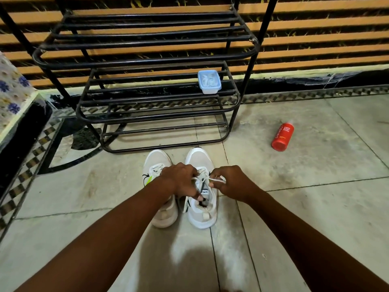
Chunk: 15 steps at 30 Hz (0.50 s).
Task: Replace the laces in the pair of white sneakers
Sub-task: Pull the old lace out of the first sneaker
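Two white sneakers stand side by side on the tiled floor, toes pointing away from me. The left sneaker (156,163) still has its white lace threaded; my left forearm crosses its heel. Over the right sneaker (203,218) both hands work at the white lace (219,181). My left hand (181,179) pinches one end of the lace over the tongue, thumb near the shoe opening. My right hand (231,184) grips the other end, which sticks out across its fingers.
A black metal shoe rack (147,60) stands just beyond the sneakers, with a small pale blue tub (209,82) holding white laces on a shelf. A red foam body wash bottle (282,137) lies on the floor at right. A patterned cloth-covered edge (12,95) is at left.
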{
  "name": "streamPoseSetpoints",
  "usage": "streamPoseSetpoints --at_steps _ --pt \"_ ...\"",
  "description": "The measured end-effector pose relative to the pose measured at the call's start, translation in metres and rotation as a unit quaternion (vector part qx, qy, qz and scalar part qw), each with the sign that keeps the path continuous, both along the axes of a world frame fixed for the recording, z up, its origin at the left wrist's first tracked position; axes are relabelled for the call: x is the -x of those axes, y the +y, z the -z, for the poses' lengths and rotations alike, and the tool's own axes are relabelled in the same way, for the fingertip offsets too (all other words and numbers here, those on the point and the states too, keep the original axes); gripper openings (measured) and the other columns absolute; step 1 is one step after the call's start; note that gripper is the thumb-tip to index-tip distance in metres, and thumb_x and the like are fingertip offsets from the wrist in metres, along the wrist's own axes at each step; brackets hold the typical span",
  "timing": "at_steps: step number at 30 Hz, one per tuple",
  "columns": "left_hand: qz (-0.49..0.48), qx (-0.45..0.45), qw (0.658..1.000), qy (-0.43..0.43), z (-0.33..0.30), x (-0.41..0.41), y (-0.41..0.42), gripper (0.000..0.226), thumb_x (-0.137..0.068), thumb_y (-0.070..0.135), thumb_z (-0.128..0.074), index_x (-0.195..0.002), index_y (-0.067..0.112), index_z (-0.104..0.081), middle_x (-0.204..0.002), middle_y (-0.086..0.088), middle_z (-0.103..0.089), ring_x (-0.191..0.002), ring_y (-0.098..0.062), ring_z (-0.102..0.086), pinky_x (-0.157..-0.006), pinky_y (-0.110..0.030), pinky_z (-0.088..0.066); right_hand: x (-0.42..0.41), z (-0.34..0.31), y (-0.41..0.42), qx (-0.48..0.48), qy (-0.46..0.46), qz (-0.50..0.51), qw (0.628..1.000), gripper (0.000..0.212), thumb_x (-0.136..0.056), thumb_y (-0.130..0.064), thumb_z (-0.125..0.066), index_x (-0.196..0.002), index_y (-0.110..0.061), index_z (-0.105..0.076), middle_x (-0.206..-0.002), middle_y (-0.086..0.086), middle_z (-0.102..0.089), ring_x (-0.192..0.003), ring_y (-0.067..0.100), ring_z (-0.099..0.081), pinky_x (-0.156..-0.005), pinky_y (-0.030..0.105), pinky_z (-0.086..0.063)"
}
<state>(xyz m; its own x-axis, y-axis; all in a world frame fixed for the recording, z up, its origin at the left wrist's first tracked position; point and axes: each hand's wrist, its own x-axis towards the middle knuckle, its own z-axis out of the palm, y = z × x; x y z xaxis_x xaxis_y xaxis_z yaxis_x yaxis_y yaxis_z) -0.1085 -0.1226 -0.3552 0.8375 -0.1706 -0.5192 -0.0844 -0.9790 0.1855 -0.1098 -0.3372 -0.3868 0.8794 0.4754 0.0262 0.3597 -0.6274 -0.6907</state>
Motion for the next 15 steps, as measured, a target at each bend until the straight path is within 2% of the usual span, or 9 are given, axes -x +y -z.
streamPoseSetpoints --at_steps 2,5,7,9,12,15 --pt "-0.017 0.0 1.0 0.002 -0.003 0.001 -0.003 0.093 -0.064 0.084 -0.071 -0.145 0.044 -0.049 -0.145 -0.001 -0.054 -0.136 -0.027 -0.05 -0.105 -0.042 -0.043 -0.001 0.002 0.003 -0.002 0.002 -0.001 1.0 0.018 -0.081 -0.028 -0.079 -0.092 -0.013 -0.077 -0.081 -0.009 -0.067 -0.079 0.011 -0.06 -0.071 0.011 -0.038" --pt "-0.028 0.007 1.0 -0.002 -0.008 0.003 -0.006 0.076 -0.081 0.075 -0.063 -0.148 0.043 -0.049 -0.147 -0.008 -0.051 -0.138 -0.03 -0.048 -0.108 -0.042 -0.04 -0.005 0.003 0.006 0.041 0.01 -0.008 0.999 0.03 -0.081 -0.041 -0.07 -0.096 -0.015 -0.074 -0.08 -0.007 -0.063 -0.085 0.016 -0.052 -0.076 0.029 -0.034" --pt "-0.03 0.014 0.999 0.001 -0.011 0.004 -0.007 0.067 -0.087 0.067 -0.059 -0.149 0.041 -0.048 -0.147 -0.012 -0.05 -0.139 -0.032 -0.046 -0.109 -0.042 -0.037 -0.004 0.009 0.011 0.1 0.001 -0.013 0.995 0.029 -0.083 -0.05 -0.056 -0.095 -0.025 -0.066 -0.083 0.0 -0.06 -0.093 0.023 -0.051 -0.084 0.035 -0.034" --pt "-0.029 0.016 0.999 0.007 -0.013 0.006 -0.007 0.062 -0.092 0.062 -0.056 -0.15 0.04 -0.047 -0.149 -0.013 -0.048 -0.141 -0.032 -0.044 -0.111 -0.042 -0.036 -0.003 0.016 0.016 0.152 -0.015 0.0 0.988 0.028 -0.083 -0.057 -0.049 -0.096 -0.033 -0.055 -0.085 0.001 -0.048 -0.096 0.03 -0.047 -0.085 0.04 -0.037" --pt "-0.022 0.01 1.0 0.007 -0.013 0.009 -0.008 0.064 -0.094 0.064 -0.054 -0.151 0.037 -0.046 -0.151 -0.013 -0.047 -0.141 -0.033 -0.044 -0.11 -0.042 -0.036 0.0 0.015 0.022 0.198 -0.047 0.031 0.979 0.03 -0.083 -0.056 -0.062 -0.098 -0.03 -0.063 -0.095 0.002 -0.039 -0.098 0.026 -0.035 -0.079 0.035 -0.03" --pt "-0.018 0.01 1.0 0.008 -0.012 0.01 -0.008 0.067 -0.094 0.067 -0.052 -0.153 0.037 -0.043 -0.153 -0.013 -0.045 -0.143 -0.034 -0.042 -0.112 -0.042 -0.035 0.006 0.014 0.028 0.228 -0.123 0.036 0.965 0.023 -0.082 -0.043 -0.07 -0.092 -0.022 -0.072 -0.099 0.009 -0.048 -0.1 0.032 -0.042 -0.075 0.036 -0.03"
